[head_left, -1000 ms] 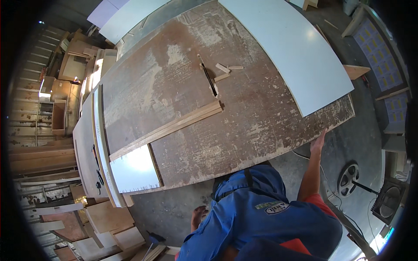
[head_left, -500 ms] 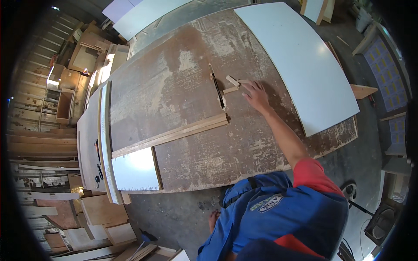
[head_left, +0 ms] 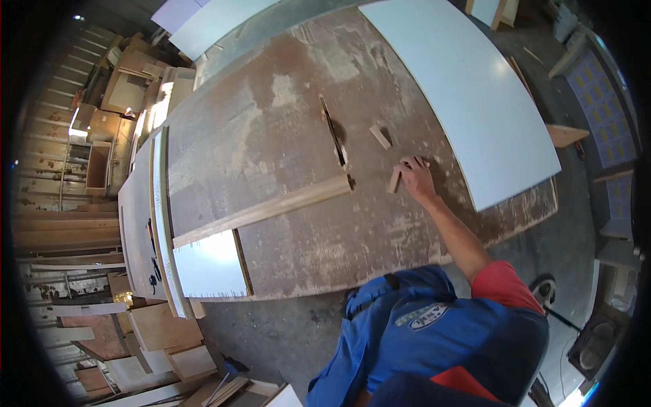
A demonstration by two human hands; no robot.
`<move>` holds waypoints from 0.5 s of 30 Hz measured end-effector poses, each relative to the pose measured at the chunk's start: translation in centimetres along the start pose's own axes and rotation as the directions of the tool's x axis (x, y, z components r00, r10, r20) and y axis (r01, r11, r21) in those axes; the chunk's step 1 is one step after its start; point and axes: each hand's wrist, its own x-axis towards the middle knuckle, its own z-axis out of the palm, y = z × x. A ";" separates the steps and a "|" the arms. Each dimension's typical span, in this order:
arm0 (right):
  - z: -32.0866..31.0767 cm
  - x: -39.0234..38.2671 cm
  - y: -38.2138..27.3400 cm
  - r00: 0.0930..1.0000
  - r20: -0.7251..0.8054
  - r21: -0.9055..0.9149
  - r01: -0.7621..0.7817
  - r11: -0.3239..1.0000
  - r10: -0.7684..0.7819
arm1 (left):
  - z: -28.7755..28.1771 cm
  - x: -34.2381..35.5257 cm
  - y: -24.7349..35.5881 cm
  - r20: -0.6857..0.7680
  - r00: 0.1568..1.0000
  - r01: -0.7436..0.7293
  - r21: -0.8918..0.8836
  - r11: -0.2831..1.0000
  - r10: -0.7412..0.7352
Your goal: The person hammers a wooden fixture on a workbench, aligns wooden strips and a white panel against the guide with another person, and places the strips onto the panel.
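Over the right part of the worn brown worktable [head_left: 291, 251], my right hand [head_left: 418, 182] is closed around a small wooden block [head_left: 394, 180], whose end sticks out left of the fingers. A second wooden block [head_left: 381, 136] lies loose on the tabletop, just beyond the hand. Left of both blocks is a long dark slot [head_left: 332, 131] in the table. Wooden strips [head_left: 271, 206] lie side by side nearer to me, their right end close to the slot. My left hand is out of sight.
A large white panel [head_left: 468, 102] covers the table's right side. A smaller white panel [head_left: 211, 266] lies at the near left, beside a long upright-edged board [head_left: 163, 224]. Stacked boards [head_left: 64, 227] line the left wall. A black fan-like device [head_left: 597, 346] stands at lower right.
My right hand has drawn back toward me with one block in its grip. The other block now lies apart, turned and farther right. My left hand, seen low before, has gone from view.
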 end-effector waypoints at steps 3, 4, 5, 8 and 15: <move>-1.1 -4.1 -1.3 0.994 -0.108 0.048 0.020 0.999 -0.015 | -1.6 1.8 1.4 0.030 0.998 -0.052 -0.044 0.998 0.054; -1.1 -3.9 -1.7 0.972 -0.191 0.180 -0.104 0.978 0.139 | -2.2 2.5 2.3 0.039 0.997 -0.063 -0.090 0.994 0.066; -1.0 -3.6 -2.3 0.909 -0.202 0.329 -0.288 0.899 0.365 | -3.1 3.1 3.4 0.040 0.995 -0.080 -0.141 0.987 0.087; -1.0 -1.0 -4.1 0.809 -0.142 0.079 -0.566 0.821 0.571 | -6.1 3.7 6.9 -0.022 0.990 -0.141 -0.159 0.977 0.139; -4.2 -7.0 -6.9 0.789 0.421 -0.310 -0.339 0.888 0.448 | -11.1 1.6 5.2 -0.328 0.911 -0.343 -0.269 0.900 0.249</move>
